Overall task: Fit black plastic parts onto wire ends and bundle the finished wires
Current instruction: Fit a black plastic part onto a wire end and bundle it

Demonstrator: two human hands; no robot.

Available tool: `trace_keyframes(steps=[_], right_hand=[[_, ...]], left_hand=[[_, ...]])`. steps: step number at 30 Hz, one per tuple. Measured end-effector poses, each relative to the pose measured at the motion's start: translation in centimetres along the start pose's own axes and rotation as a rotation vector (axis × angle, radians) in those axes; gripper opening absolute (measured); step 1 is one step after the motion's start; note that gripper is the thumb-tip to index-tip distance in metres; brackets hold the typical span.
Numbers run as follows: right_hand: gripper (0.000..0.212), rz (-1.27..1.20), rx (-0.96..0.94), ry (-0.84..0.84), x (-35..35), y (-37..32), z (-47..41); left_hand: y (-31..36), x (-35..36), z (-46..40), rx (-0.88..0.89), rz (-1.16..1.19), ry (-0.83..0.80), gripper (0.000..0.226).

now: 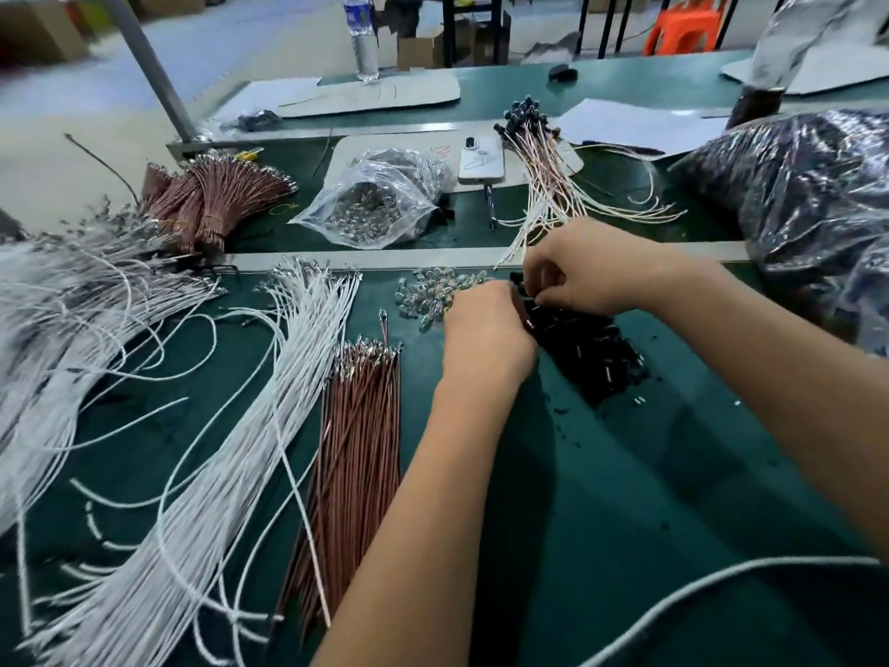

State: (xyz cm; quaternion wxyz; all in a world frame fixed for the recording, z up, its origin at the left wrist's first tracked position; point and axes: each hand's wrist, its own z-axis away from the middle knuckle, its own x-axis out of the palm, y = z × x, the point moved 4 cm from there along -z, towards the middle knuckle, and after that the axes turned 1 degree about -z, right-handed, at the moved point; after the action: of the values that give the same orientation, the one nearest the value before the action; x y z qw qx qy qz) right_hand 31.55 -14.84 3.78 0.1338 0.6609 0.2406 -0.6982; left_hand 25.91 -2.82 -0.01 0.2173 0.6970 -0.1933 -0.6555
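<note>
We pinch thin wires [524, 243] with right hand [584, 272]; left hand [486, 324] grip hidden. Black parts [591, 349] small, light, slippery: hold by body.

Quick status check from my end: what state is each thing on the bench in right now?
left hand: fingers curled, at the edge of the black parts pile
right hand: fingers pinched above the same pile; what it holds is hidden
black plastic parts: loose heap
finished wires: fanned out, black parts fitted
brown wires: loose, laid straight
white wires: loose, spread
clear bag: open
</note>
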Motion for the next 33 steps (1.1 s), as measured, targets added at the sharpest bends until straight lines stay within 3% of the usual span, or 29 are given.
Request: trace_keyframes(steps=[6,11,15,21,24,26,33], right_hand=[[0.009,-0.136,-0.017,0.232,-0.7,-1.8,0.9],[0.020,-0.082,0.034,0.068,0.0,-2.2,0.9],[0.021,-0.099,0.081,0.013,0.3,-1.6,1.1],[0.009,-0.132,0.071,0.026,0.2,-1.4,1.6],[0.006,-0.190,0.084,0.048,-0.1,-0.8,1.8],[0.006,-0.191,0.092,0.055,0.0,-0.8,1.7],[0.007,-0.209,0.072,0.060,1.0,-2.4,0.8]], left_hand=[[-0.7,-1.2,0.2,0.003,0.071,0.018,0.022],[-0.5,-0.8,0.4,-0.005,0.067,-0.049,0.019],[-0.3,-0.1,0.5,0.021,0.028,-0.064,0.031],[-0.2,-0.2,0.9,0.024,0.049,-0.028,0.012],[-0.4,-0.8,1.8,0.098,0.199,-0.234,0.018],[0.1,-0.6,2.9,0.200,0.131,-0.430,0.025],[1.3,-0.3,3.6,0.276,0.015,-0.469,0.019]])
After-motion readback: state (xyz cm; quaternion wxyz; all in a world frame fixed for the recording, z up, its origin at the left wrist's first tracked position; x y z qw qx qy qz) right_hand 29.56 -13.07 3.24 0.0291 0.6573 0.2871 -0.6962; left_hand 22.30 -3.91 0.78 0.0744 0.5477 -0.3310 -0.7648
